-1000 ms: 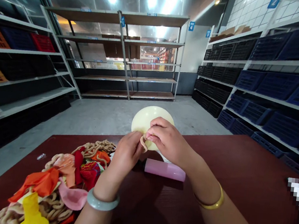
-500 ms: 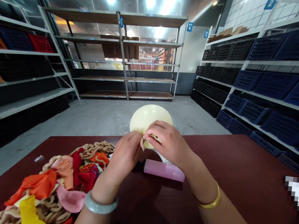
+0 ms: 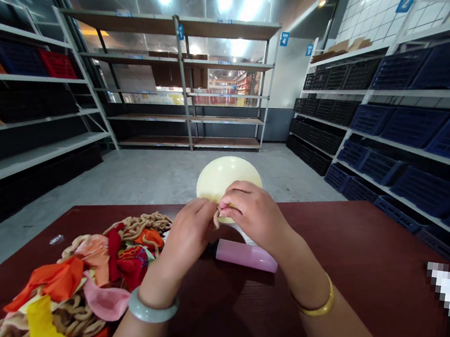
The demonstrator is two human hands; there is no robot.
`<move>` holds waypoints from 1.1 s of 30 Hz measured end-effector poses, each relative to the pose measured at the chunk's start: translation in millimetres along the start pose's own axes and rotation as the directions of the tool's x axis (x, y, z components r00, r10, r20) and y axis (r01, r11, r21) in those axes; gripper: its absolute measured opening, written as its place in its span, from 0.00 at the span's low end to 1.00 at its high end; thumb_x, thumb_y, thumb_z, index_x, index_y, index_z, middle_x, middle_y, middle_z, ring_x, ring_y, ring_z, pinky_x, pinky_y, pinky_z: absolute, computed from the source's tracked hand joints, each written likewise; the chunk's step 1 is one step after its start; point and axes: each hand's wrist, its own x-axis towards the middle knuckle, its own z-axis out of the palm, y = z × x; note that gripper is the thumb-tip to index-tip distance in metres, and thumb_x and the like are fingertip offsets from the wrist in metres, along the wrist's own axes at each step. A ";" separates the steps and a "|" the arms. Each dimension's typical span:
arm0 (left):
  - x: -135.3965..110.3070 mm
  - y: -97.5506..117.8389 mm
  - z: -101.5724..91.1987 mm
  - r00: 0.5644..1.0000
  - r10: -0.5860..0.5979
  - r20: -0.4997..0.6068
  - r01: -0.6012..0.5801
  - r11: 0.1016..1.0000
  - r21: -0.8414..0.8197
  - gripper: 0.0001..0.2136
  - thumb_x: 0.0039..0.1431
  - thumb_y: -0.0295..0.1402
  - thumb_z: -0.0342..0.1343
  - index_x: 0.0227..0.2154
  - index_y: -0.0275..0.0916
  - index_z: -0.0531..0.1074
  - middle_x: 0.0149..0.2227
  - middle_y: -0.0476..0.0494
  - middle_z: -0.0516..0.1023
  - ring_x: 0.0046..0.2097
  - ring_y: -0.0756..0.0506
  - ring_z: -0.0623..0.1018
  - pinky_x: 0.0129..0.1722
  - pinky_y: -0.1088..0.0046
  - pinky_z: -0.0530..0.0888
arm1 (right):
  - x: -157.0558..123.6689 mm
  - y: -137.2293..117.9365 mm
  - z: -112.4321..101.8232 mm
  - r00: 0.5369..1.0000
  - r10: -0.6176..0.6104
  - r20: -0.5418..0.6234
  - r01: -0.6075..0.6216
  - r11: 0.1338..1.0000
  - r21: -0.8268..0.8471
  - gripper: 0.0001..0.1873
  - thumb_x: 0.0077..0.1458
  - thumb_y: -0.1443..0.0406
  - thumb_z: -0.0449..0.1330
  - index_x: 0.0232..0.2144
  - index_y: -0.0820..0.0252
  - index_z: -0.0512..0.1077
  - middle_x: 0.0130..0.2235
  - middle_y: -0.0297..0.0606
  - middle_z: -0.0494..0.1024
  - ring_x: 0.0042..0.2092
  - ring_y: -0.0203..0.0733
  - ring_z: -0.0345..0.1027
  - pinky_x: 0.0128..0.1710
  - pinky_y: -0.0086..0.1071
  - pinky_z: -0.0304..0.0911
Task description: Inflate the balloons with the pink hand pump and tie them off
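Note:
A blown-up pale yellow balloon stands just beyond my two hands, above the far edge of the table. My left hand is closed at the balloon's near end, where its neck is hidden by the fingers. Thumb and fingers of my right hand pinch beside it at a short beige cord, whose end hangs down between the hands. Below them lies a pink cylinder with a dark end, resembling a balloon pump. To the left is a heap of limp balloons in orange, red, pink and yellow, mixed with beige cord.
The dark red table carries a small clear scrap at left and a blurred white item at right. Shelves with blue crates line the right side; a metal rack stands across the grey floor.
Very little differs. My hands and the balloon sit slightly further right in the picture, and the right fingers have closed more tightly at the cord.

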 end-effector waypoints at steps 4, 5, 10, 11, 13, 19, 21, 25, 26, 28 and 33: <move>0.0 0.9 1.6 1.000 0.006 -0.029 -0.006 1.000 0.004 0.08 0.60 0.22 0.47 0.28 0.40 0.63 0.30 0.45 0.67 0.34 0.44 0.66 0.33 0.68 0.60 | -0.1 -1.5 0.4 0.999 0.009 0.043 -0.008 1.000 -0.024 0.06 0.56 0.71 0.63 0.28 0.60 0.72 0.36 0.35 0.73 0.40 0.39 0.66 0.41 0.33 0.61; -0.1 1.2 2.3 0.999 0.008 -0.032 -0.008 1.000 0.002 0.08 0.59 0.22 0.47 0.28 0.40 0.62 0.30 0.45 0.67 0.34 0.44 0.66 0.32 0.68 0.60 | -0.5 -1.9 -0.5 0.998 0.009 0.066 -0.007 0.999 -0.033 0.06 0.56 0.71 0.63 0.28 0.60 0.71 0.35 0.35 0.73 0.40 0.39 0.66 0.41 0.33 0.61; -0.6 4.0 4.2 1.000 0.018 -0.021 -0.018 0.999 -0.026 0.07 0.59 0.22 0.48 0.30 0.41 0.62 0.30 0.45 0.67 0.34 0.44 0.66 0.33 0.68 0.60 | -3.8 -3.1 -8.5 0.993 0.000 0.122 0.016 0.990 -0.138 0.05 0.59 0.69 0.60 0.30 0.59 0.68 0.36 0.36 0.70 0.40 0.41 0.64 0.40 0.34 0.60; -0.6 4.5 4.0 1.000 0.016 -0.027 -0.017 0.999 -0.033 0.07 0.59 0.22 0.48 0.30 0.41 0.62 0.30 0.45 0.67 0.34 0.44 0.66 0.33 0.68 0.60 | -4.3 -2.8 -9.9 0.993 0.002 0.118 0.017 0.988 -0.153 0.05 0.60 0.68 0.60 0.30 0.59 0.68 0.36 0.36 0.70 0.40 0.41 0.63 0.40 0.34 0.60; -0.3 5.0 3.2 0.999 0.009 -0.039 -0.011 0.998 -0.056 0.06 0.61 0.24 0.48 0.30 0.40 0.62 0.30 0.46 0.66 0.34 0.44 0.65 0.33 0.69 0.60 | -4.6 -1.9 -11.4 0.995 0.010 0.103 0.008 0.985 -0.171 0.05 0.61 0.69 0.57 0.31 0.59 0.66 0.37 0.37 0.70 0.40 0.42 0.63 0.39 0.34 0.60; 0.3 1.3 4.4 0.995 -0.050 -0.083 0.031 0.975 -0.221 0.10 0.66 0.27 0.46 0.27 0.40 0.61 0.28 0.47 0.65 0.32 0.46 0.65 0.32 0.70 0.60 | -1.5 -3.4 -3.0 1.000 0.024 -0.012 -0.026 0.981 -0.193 0.06 0.63 0.71 0.52 0.33 0.60 0.65 0.37 0.40 0.69 0.40 0.43 0.63 0.39 0.35 0.62; -0.3 -0.6 5.5 0.990 -0.094 -0.108 0.058 0.953 -0.299 0.11 0.67 0.29 0.45 0.27 0.39 0.62 0.27 0.48 0.65 0.30 0.48 0.65 0.31 0.71 0.60 | -0.6 -6.0 1.3 0.998 0.001 -0.064 -0.015 0.977 -0.214 0.07 0.64 0.71 0.50 0.33 0.60 0.66 0.38 0.42 0.70 0.40 0.44 0.64 0.40 0.36 0.62; -1.3 -2.2 6.0 0.979 -0.154 -0.131 0.094 0.920 -0.381 0.11 0.68 0.32 0.45 0.27 0.39 0.62 0.26 0.50 0.66 0.30 0.49 0.66 0.30 0.73 0.61 | -0.5 -8.3 4.0 0.993 -0.066 -0.098 0.050 0.986 -0.162 0.08 0.64 0.72 0.50 0.35 0.60 0.67 0.41 0.44 0.71 0.43 0.45 0.65 0.44 0.39 0.64; -1.4 -2.3 6.0 0.979 -0.155 -0.134 0.093 0.919 -0.383 0.12 0.68 0.32 0.45 0.27 0.39 0.62 0.26 0.50 0.66 0.30 0.49 0.66 0.30 0.73 0.61 | -0.7 -8.0 3.4 0.993 -0.070 -0.097 0.057 0.989 -0.136 0.07 0.63 0.72 0.50 0.36 0.60 0.68 0.42 0.44 0.71 0.44 0.45 0.65 0.46 0.39 0.64; -1.4 -2.7 5.8 0.979 -0.148 -0.141 0.087 0.925 -0.371 0.12 0.68 0.32 0.46 0.27 0.39 0.62 0.26 0.50 0.66 0.30 0.49 0.66 0.30 0.73 0.60 | -0.9 -6.8 1.3 0.995 -0.067 -0.079 0.060 0.994 -0.088 0.07 0.63 0.72 0.52 0.39 0.59 0.68 0.44 0.44 0.70 0.47 0.45 0.65 0.48 0.40 0.64; -0.8 -2.7 5.3 0.983 -0.135 -0.128 0.084 0.936 -0.341 0.11 0.68 0.32 0.46 0.28 0.39 0.62 0.27 0.49 0.66 0.30 0.49 0.66 0.31 0.72 0.60 | 0.8 -5.4 -3.4 0.997 -0.061 -0.052 0.059 0.998 -0.030 0.08 0.62 0.73 0.53 0.41 0.59 0.69 0.44 0.43 0.71 0.47 0.44 0.66 0.50 0.39 0.64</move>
